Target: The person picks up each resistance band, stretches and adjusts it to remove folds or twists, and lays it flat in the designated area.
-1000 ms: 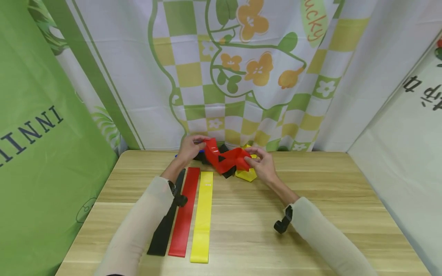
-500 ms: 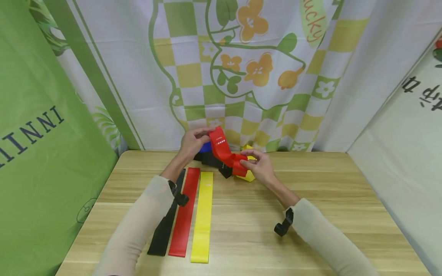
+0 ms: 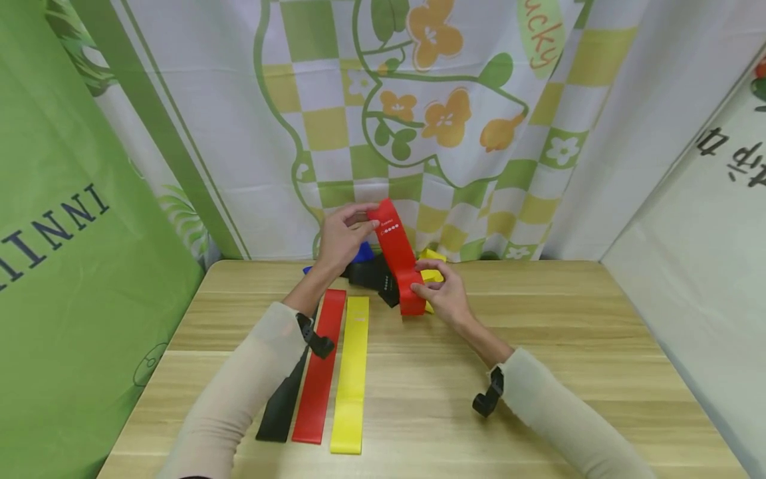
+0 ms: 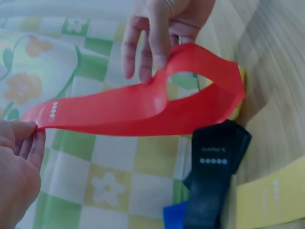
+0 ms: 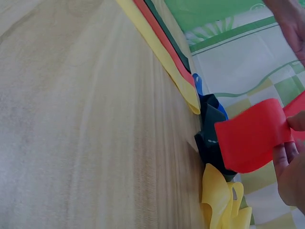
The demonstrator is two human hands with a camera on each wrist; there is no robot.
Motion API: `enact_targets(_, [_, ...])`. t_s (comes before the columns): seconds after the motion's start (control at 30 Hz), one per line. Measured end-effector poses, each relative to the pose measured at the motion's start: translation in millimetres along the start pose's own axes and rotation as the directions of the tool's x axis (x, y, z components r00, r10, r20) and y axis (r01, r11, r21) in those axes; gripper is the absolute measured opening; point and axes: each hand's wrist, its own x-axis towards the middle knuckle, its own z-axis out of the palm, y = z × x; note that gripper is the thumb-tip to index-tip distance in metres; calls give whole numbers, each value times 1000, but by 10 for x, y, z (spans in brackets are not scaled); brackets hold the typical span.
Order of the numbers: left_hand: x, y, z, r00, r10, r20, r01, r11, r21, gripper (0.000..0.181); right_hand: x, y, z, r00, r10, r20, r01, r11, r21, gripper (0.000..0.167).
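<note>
A red loop resistance band [image 3: 395,243] with white print is held up above the back of the table. My left hand [image 3: 342,241] pinches its upper end between thumb and fingers. Lower down, my right hand [image 3: 445,293] pinches the band near its bottom loop, which hangs open in the left wrist view. Behind and below it lies a crumpled black band [image 3: 368,273] with white dots. Blue bands [image 3: 364,253] show next to the black one, and a crumpled yellow band [image 5: 223,198] lies at the right of the pile.
Three bands lie flat side by side on the wooden table [image 3: 509,399]: black [image 3: 281,406], red [image 3: 320,379] and yellow [image 3: 350,386]. My left forearm partly covers the black one. A patterned curtain [image 3: 335,133] hangs along the table's back edge.
My left hand has risen, lifting the red band's upper end off the pile and stretching it out of its folds. My right hand has shifted slightly left and down with the lower part.
</note>
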Motion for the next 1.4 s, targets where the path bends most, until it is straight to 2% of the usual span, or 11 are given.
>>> enact_targets(0.1, [-16,88,48,998,62,4,-62,997,42,27,-20,11,22,999,-15,-29,14,1000,-6,50])
enact_targets(0.2, [-22,162,92,995,100,18,-101,994,49,26,-39,18,45,998,-41,-52,41,999,-8,54])
enact_targets(0.43, [-33,322,124,994,98,39,-101,992,77,27,-80,41,79,984,-152,-97,151,988,-16,48])
enact_targets(0.57, [-35,411,105,994,91,55,-96,990,99,27,-88,63,75,978,-203,-50,202,979,-14,39])
enact_targets(0.67, [-34,463,96,992,102,75,-110,989,100,26,-89,69,69,975,-222,-5,221,974,-53,36])
enact_targets(0.83, [-39,519,91,983,154,99,-165,979,120,21,-96,37,86,978,-203,48,207,972,-109,37])
enact_targets(1.03, [-49,556,90,973,203,107,-219,961,167,18,-113,-3,115,973,-214,84,221,971,-95,33])
enact_targets(1.27, [-61,608,75,976,210,63,-218,962,163,19,-160,0,197,948,-305,89,314,940,-135,31])
enact_targets(1.4, [-69,622,74,976,215,37,-218,963,161,20,-181,45,219,937,-335,105,345,932,-108,31])
